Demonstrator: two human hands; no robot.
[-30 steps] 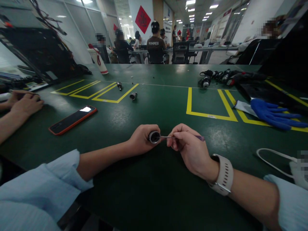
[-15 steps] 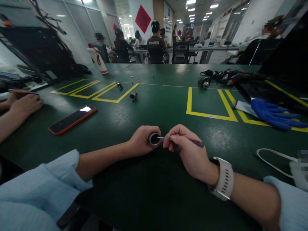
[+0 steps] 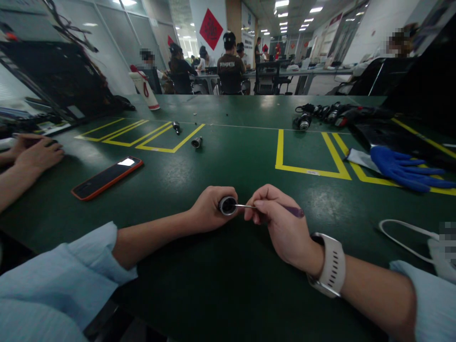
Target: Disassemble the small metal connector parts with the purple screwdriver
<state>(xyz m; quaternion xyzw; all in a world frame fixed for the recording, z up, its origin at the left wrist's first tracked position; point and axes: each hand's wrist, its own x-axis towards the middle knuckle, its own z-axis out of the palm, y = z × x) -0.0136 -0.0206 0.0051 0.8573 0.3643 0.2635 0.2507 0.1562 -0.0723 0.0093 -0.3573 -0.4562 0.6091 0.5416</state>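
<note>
Curling around a hollow cylinder [image 3: 227, 206], your left hand [image 3: 209, 209] is closed; your right hand [image 3: 281, 221] pinches a purple-handled tool [image 3: 295, 211].

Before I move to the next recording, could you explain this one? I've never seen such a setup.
There is no machine here: a person works bare-handed, and every picture comes from one camera on their head, looking forward and down. The left hand grips a hollow metal part. The right hand holds a thin tool, its tip at the part's opening. On the green table lie a phone, two small metal pieces and a blue glove. Someone else's hands show at the left edge.
</note>
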